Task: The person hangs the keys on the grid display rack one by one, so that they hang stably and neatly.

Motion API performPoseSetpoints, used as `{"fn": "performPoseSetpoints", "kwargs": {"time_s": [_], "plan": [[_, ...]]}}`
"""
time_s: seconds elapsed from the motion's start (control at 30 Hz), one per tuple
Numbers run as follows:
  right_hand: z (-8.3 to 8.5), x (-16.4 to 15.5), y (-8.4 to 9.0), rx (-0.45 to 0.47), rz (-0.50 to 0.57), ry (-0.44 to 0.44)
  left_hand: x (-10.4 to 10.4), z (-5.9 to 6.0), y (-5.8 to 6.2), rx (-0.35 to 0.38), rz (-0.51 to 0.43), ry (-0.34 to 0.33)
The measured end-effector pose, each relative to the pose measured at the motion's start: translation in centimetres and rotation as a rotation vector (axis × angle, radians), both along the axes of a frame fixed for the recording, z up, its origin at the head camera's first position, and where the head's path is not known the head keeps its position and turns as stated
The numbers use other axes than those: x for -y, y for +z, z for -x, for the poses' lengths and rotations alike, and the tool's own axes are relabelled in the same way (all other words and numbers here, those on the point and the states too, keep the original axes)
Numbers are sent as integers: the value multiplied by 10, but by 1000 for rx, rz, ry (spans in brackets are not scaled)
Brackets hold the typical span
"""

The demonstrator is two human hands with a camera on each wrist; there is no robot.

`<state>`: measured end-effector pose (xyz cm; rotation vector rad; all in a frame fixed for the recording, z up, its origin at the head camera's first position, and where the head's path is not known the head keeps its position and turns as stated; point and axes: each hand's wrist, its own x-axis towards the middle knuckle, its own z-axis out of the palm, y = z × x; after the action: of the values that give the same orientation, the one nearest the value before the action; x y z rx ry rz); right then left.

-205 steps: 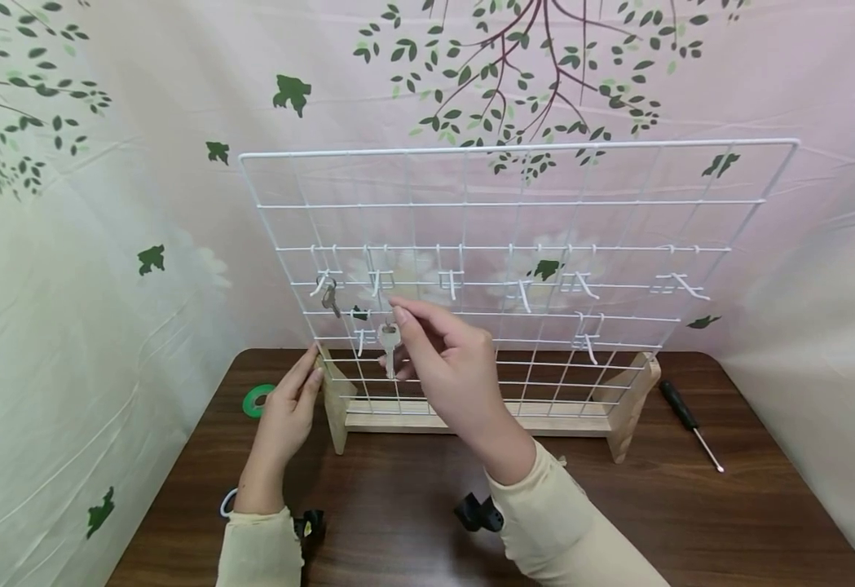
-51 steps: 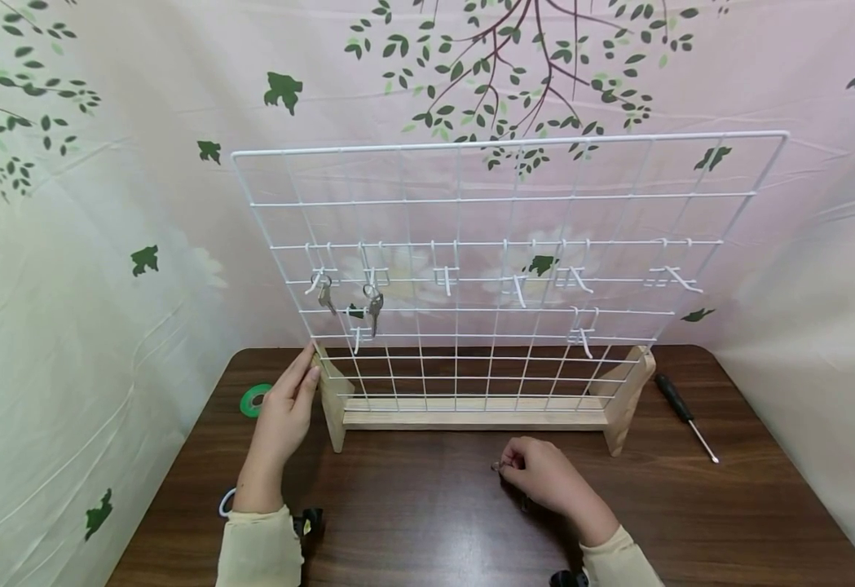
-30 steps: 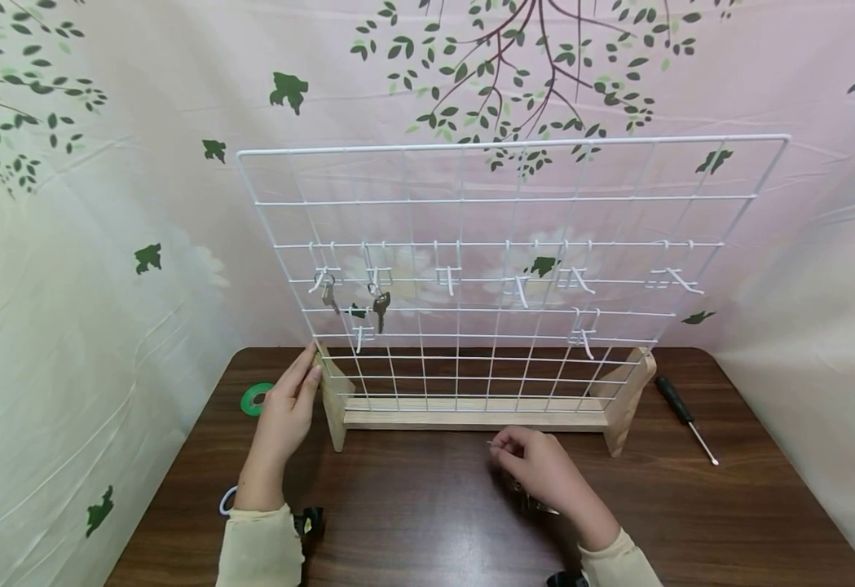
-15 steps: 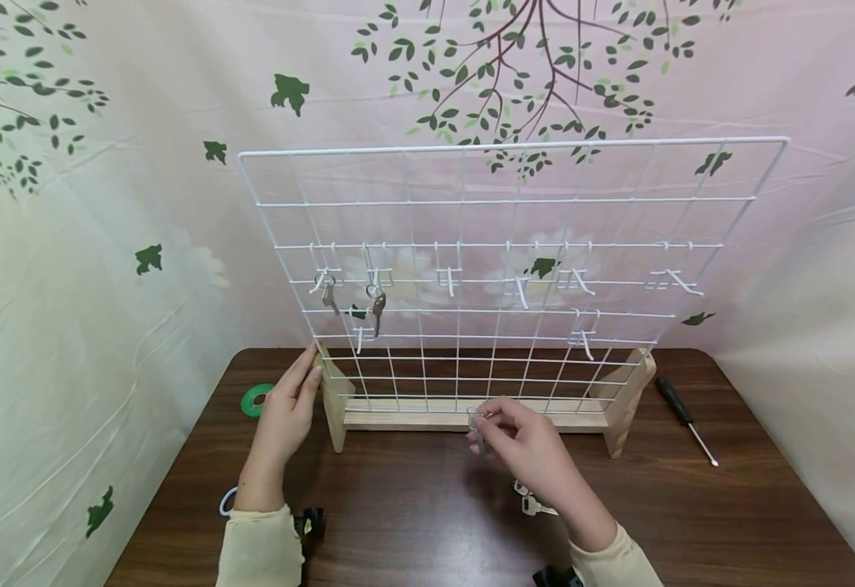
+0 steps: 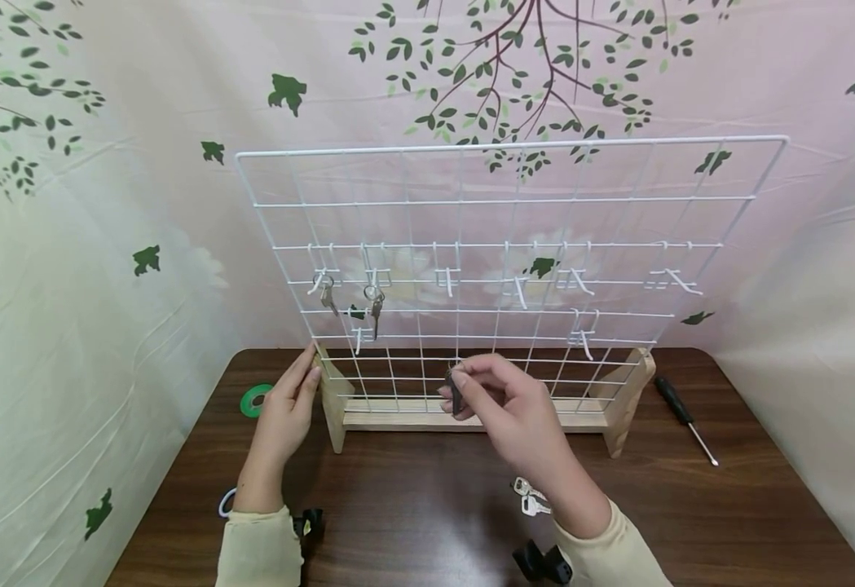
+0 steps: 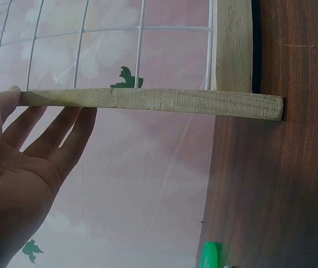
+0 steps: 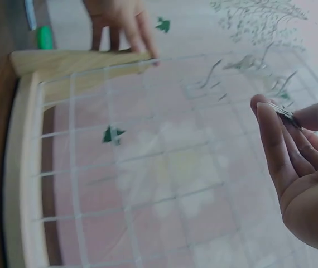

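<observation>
A white wire grid panel [image 5: 515, 200] stands on a wooden base [image 5: 471, 417] at the back of a dark wooden table [image 5: 412, 505]. Two keys hang from its left hooks: one key [image 5: 328, 295] and a second key [image 5: 375, 306]. My right hand [image 5: 452, 390] pinches a small key [image 5: 456, 399] just in front of the panel's lower rows; in the right wrist view the key [image 7: 286, 114] sits between thumb and fingers [image 7: 270, 139]. My left hand [image 5: 308, 375] rests with straight fingers against the stand's left wooden foot [image 6: 148, 100].
Loose keys [image 5: 530, 497] lie on the table near my right forearm. A green tape roll [image 5: 254, 399] sits left of the stand and a black-handled screwdriver [image 5: 684, 416] lies to the right. Several empty white hooks [image 5: 581, 281] stick out of the panel.
My right hand hung the second key, dropped to the table, pinched another key and has lifted it up and left toward the panel. The left hand has stayed on the stand.
</observation>
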<state>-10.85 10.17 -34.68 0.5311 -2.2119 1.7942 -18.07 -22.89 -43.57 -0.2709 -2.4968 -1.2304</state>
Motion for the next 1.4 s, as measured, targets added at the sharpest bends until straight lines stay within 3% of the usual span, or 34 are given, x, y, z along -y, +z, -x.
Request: {"fn": "performPoseSetpoints", "kwargs": {"time_s": [0.23, 0.53, 1.4], "plan": [[3, 7, 30, -115, 74, 41, 0, 1, 0, -6, 8, 2], [12, 13, 49, -116, 148, 59, 0, 0, -2, 1, -1, -2], [43, 17, 45, -40, 209, 28, -1, -1, 0, 12, 19, 7]]}}
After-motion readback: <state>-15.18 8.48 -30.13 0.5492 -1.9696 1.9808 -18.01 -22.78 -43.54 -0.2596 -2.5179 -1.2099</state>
